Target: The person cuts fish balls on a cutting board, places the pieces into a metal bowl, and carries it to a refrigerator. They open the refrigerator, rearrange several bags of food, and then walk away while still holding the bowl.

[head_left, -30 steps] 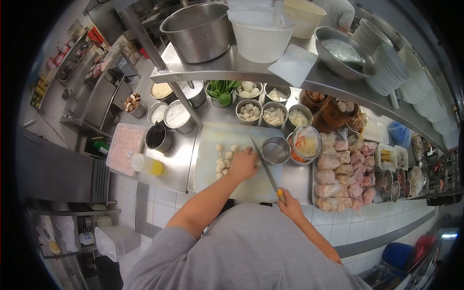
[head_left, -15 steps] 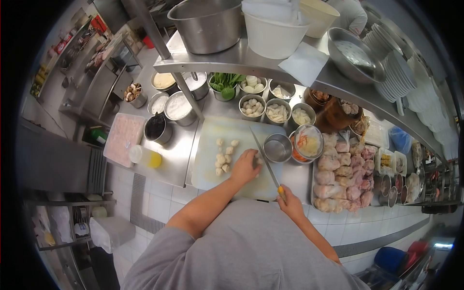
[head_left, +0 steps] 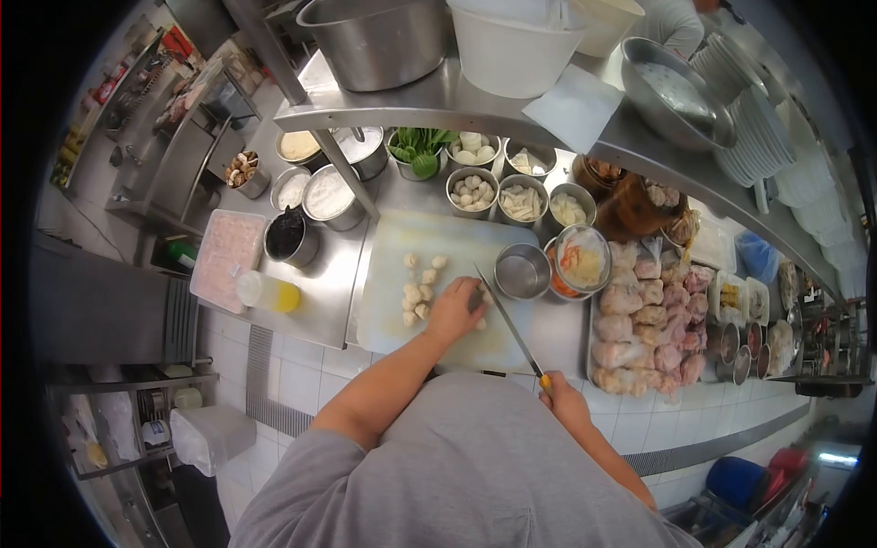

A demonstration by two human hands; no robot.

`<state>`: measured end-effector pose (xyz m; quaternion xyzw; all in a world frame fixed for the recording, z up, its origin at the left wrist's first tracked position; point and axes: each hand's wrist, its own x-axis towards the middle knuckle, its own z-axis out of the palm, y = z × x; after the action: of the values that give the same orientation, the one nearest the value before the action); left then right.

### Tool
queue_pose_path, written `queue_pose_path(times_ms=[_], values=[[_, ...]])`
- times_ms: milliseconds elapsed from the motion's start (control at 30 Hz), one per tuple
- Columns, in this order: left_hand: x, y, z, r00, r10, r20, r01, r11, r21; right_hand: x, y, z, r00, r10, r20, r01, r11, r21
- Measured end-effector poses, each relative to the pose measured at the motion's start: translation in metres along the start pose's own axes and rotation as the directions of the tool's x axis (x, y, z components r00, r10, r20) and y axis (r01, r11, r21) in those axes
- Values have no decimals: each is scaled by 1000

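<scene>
A long knife (head_left: pixel 508 320) with a yellow handle is in my right hand (head_left: pixel 565 400), its blade slanting up and left over the right side of the pale cutting board (head_left: pixel 376 274). My left hand (head_left: pixel 457 309) is on the board just left of the blade, its fingers curled down over small pale pieces that are mostly hidden. Several whitish round pieces (head_left: pixel 413 294) lie in a loose group left of that hand. Beyond the blade, an empty metal bowl (head_left: pixel 523 271) stands at the board's right edge.
Metal pots of cut food, such as one with green leaves (head_left: pixel 422 155), line the back under a steel shelf (head_left: pixel 365 117). A tray of raw meat pieces (head_left: pixel 649 320) is at right. At left are a tub of pink meat (head_left: pixel 228 260) and a bottle (head_left: pixel 267 292).
My left hand has shifted slightly left. The knife and my right hand have moved a little right and down, away from it. The whole view has also shifted slightly.
</scene>
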<state>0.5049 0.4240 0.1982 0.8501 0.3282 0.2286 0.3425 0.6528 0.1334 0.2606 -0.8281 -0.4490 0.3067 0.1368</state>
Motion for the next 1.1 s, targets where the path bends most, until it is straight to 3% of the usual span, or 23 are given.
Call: queue_pose_path(times_ms=[100,167,267,667,1100], values=[[1,-2,0,1000,9,1,-9,1000,13,0,-15,-8,998,-56,-23,56,998,-23],[2,-3,0,1000,1,13,-1,1000,12,2,-24,-16,995,28,95,-21,997,-73],[3,-5,-1,1000,17,2,-18,1000,11,5,-29,-20,988,46,145,-31,994,-107],[11,-5,-8,999,27,22,-28,999,36,23,-31,-22,991,11,136,13,985,-174],[22,-1,-12,992,-88,95,83,995,48,47,-32,-20,993,-37,112,63,968,-242]])
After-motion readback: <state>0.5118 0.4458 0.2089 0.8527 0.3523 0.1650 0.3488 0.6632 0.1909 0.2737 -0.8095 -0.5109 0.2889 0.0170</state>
